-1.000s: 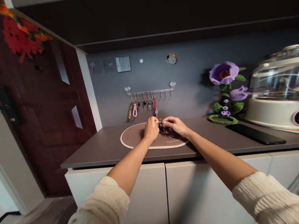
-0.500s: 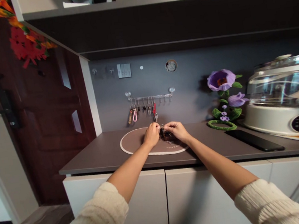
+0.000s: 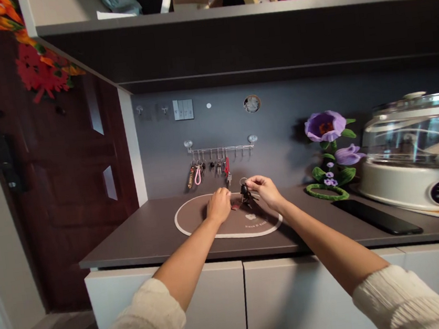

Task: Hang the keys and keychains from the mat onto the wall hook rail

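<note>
My right hand (image 3: 262, 189) pinches a small bunch of keys (image 3: 244, 192) with a metal ring and a dark fob, lifted a little above the oval brown mat (image 3: 194, 221) on the countertop. My left hand (image 3: 218, 207) hovers over the mat just left of the keys, fingers curled, and seems to touch a reddish tag hanging from the bunch. Behind the hands, a chrome hook rail (image 3: 221, 149) on the grey wall carries several other key sets with pink and red straps.
A dark phone (image 3: 380, 216) lies on the counter (image 3: 133, 237) to the right. Purple fabric flowers (image 3: 330, 144) and a white cooker with a clear lid (image 3: 412, 155) stand at the back right. A dark wooden door (image 3: 57, 167) is on the left, white cabinets below, a cluttered shelf overhead.
The hands have come apart. My right hand has lifted the keys up off the mat, while my left hand has dropped lower. The view has tilted upward.
</note>
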Tool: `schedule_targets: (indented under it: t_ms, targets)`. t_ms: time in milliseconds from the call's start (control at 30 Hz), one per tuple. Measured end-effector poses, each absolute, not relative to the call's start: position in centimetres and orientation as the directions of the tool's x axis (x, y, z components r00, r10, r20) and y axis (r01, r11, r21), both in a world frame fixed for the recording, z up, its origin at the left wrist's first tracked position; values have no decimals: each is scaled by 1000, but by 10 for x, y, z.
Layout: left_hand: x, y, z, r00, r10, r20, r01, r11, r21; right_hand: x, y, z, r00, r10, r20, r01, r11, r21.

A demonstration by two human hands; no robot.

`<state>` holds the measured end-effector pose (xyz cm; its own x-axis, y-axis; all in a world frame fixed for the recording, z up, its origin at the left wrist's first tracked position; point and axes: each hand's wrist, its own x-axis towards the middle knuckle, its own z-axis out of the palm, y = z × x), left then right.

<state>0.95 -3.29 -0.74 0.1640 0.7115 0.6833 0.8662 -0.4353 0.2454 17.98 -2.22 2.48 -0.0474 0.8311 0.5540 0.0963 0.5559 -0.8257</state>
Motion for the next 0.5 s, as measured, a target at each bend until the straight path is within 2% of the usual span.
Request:
schedule_targets:
  t_ms: [300, 500]
  targets:
    - [15, -33, -9, 236, 761, 605, 902, -404, 155, 176, -3, 56, 41, 865, 500, -68, 502, -862]
    - [15, -28, -12, 199, 787, 585, 900, -382, 208, 167, 18, 75, 84, 882, 463, -88, 469, -879]
